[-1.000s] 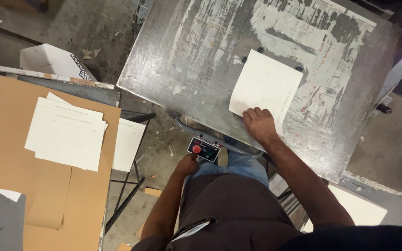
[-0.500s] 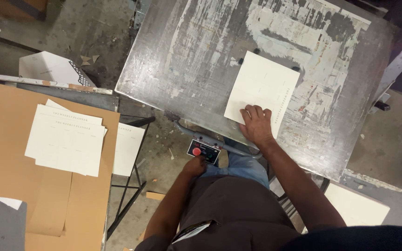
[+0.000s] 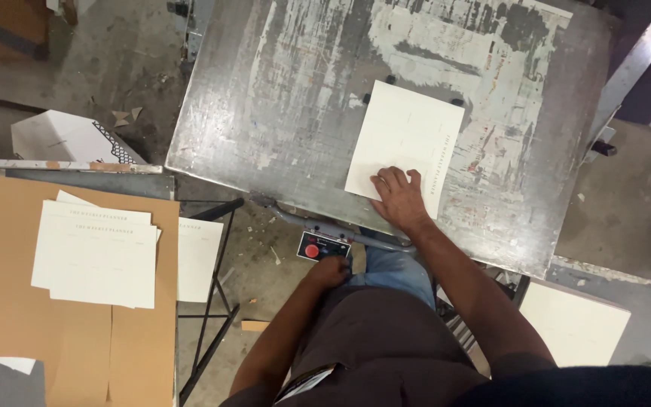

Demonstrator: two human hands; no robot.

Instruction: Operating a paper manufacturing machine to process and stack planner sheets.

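Note:
A cream printed sheet (image 3: 404, 143) lies on the worn grey metal platen (image 3: 280, 113) in front of me. My right hand (image 3: 397, 197) rests flat on the sheet's near edge, fingers spread. My left hand (image 3: 331, 270) is down at a small black control box with a red button (image 3: 321, 246), mounted under the platen's front rail; the fingers touch its lower edge.
On the left, a stack of cream printed sheets (image 3: 96, 252) lies on brown cardboard (image 3: 9, 324). Another sheet (image 3: 199, 258) sits beside it on a black stand. A cream stack (image 3: 574, 324) is at the lower right. A white box (image 3: 69, 139) lies on the floor.
My right hand has slid the sheet farther onto the platen, away from the front edge. My left hand stays at the button box.

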